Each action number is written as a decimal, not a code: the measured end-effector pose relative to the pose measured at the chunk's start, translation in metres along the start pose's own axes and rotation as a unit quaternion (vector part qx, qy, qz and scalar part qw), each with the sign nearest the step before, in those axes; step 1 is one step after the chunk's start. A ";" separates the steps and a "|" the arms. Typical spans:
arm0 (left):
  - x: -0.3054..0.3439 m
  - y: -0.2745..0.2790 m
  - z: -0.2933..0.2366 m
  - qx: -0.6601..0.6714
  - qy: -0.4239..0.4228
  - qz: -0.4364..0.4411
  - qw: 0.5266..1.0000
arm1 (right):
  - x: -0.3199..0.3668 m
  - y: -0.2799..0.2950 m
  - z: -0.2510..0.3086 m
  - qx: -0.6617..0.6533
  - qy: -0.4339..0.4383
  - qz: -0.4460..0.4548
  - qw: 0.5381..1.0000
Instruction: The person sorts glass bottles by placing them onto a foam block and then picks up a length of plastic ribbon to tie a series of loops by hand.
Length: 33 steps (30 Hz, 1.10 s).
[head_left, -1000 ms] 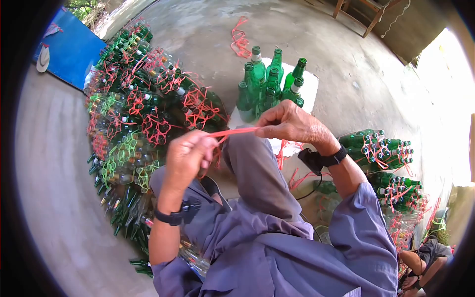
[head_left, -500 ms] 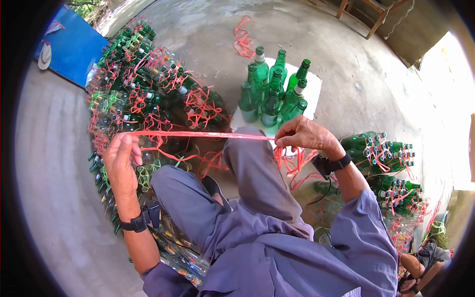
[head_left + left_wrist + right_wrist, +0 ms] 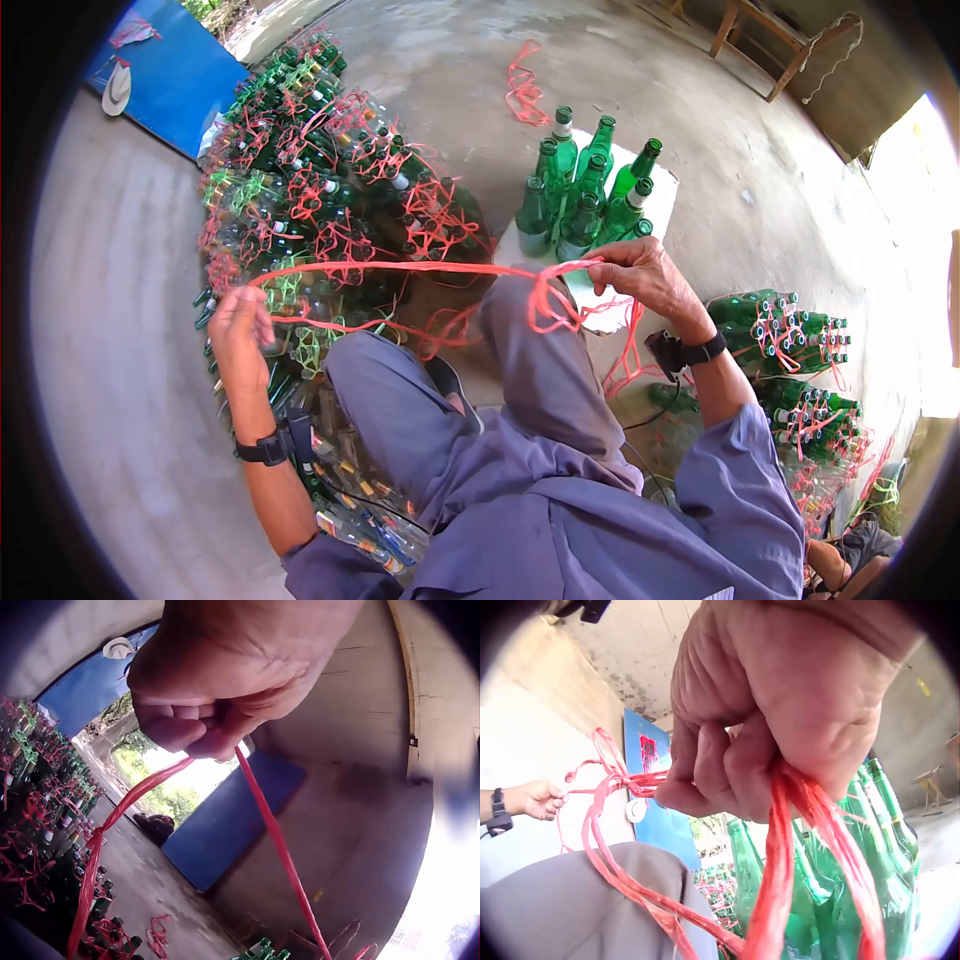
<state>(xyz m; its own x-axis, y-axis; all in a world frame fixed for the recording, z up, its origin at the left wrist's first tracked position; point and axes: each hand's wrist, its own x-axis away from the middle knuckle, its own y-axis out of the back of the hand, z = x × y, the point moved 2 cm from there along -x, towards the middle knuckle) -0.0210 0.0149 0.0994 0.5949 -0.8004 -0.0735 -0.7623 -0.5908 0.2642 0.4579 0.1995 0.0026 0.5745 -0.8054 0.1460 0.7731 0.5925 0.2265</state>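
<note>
A strand of red plastic twine (image 3: 420, 266) stretches across the lap between both hands. My left hand (image 3: 238, 330) pinches its left end; in the left wrist view two lengths of twine run down from the curled fingers. Its other end is in my right hand (image 3: 645, 275), held between thumb and fingers, with a looped, knotted part hanging beside the fingertips over the knee. In the right wrist view more twine trails down from that palm. Just beyond the right hand, several green glass bottles (image 3: 590, 190) stand upright in a group on a white board (image 3: 655, 200).
A large heap of bottles bound with red and green twine (image 3: 330, 190) lies on the left. More tied bottle bundles (image 3: 780, 325) sit at the right. Loose red twine (image 3: 523, 85) lies on the concrete floor. Another person's arm (image 3: 828, 562) shows at lower right.
My left hand has moved left, away from the right hand, drawing the twine out long. A looped knot now shows by the right hand, and the head view has shifted slightly.
</note>
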 end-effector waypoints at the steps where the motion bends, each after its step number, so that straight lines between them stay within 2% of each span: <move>1: 0.001 -0.001 0.003 -0.001 0.000 -0.002 1.000 | 0.000 -0.002 0.003 0.000 0.001 0.002 1.000; 3: 0.009 -0.011 0.006 -0.037 -0.012 0.019 0.999 | 0.002 -0.004 0.011 0.001 -0.031 0.001 1.000; 6: 0.014 -0.019 0.017 -0.063 0.008 0.033 0.997 | 0.003 -0.016 0.013 -0.027 0.000 0.011 1.000; 9: 0.022 -0.033 0.023 -0.076 0.023 0.039 0.996 | 0.005 -0.028 0.023 -0.048 -0.018 0.006 0.999; 11: 0.034 -0.046 0.021 -0.108 -0.031 0.039 0.993 | 0.004 -0.036 0.026 -0.056 -0.021 0.004 0.998; 12: 0.038 -0.051 0.017 -0.112 -0.029 0.067 0.991 | 0.004 -0.039 0.027 -0.037 -0.012 0.008 0.999; 13: 0.045 -0.063 0.013 -0.090 -0.062 0.074 0.991 | 0.003 -0.043 0.028 -0.018 -0.004 0.012 1.000; 17: 0.077 -0.127 -0.008 -0.053 -0.126 0.204 0.969 | 0.000 -0.065 0.033 -0.030 -0.015 0.042 0.999; 19: 0.090 -0.154 -0.010 -0.007 -0.085 0.284 0.955 | 0.001 -0.077 0.041 -0.053 -0.023 0.061 0.996; 21: 0.094 -0.171 0.005 -0.016 -0.085 0.350 0.933 | 0.003 -0.085 0.046 -0.026 -0.004 0.059 0.998; 22: 0.100 -0.181 0.011 0.044 -0.024 0.344 0.937 | 0.002 -0.088 0.041 -0.024 0.008 0.051 0.998; 26: 0.101 -0.186 0.021 -0.038 -0.034 0.332 0.942 | 0.005 -0.089 0.048 -0.013 0.010 0.027 0.999; 29: 0.101 -0.180 0.033 -0.057 -0.058 0.316 0.945 | 0.004 -0.088 0.036 -0.012 0.057 -0.013 0.998; 32: 0.099 -0.173 0.032 -0.070 -0.056 0.321 0.943 | 0.008 -0.082 0.034 0.058 0.098 -0.035 0.993; 33: 0.098 -0.171 0.033 -0.071 -0.055 0.320 0.943 | 0.011 -0.079 0.033 0.095 0.149 -0.049 0.983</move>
<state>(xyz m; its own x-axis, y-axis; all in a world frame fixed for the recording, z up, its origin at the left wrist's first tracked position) 0.1595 0.0341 0.0152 -0.0106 -0.9988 0.0475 -0.9100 0.0293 0.4135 0.3939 0.1434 0.0185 0.5743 -0.8012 -0.1678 0.7811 0.4751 0.4051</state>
